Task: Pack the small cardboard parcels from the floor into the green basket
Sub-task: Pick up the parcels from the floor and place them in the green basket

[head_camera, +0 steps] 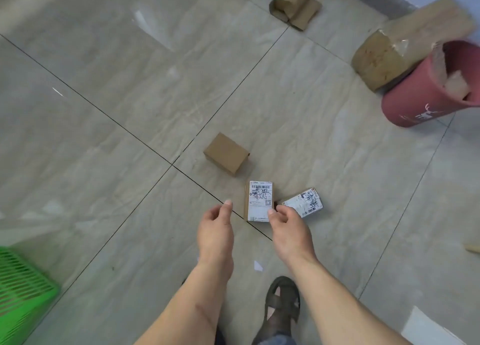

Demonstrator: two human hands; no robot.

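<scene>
Three small cardboard parcels lie on the tiled floor. A plain brown parcel (226, 153) sits farthest from me. A parcel with a white shipping label (258, 201) lies just beyond my hands. A second labelled parcel (304, 202) lies to its right, partly hidden by my right hand. My left hand (215, 228) hovers open to the left of the middle parcel, not touching it. My right hand (289, 226) is open with its thumb at that parcel's lower right corner. A corner of the green basket (23, 290) shows at the lower left.
A pink bin (426, 95) holding cardboard scraps stands at the right, with a large taped carton (405, 46) behind it. An opened cardboard box (294, 6) lies at the top. My sandalled foot (281, 303) is below my hands, with a small paper scrap (258, 266) nearby.
</scene>
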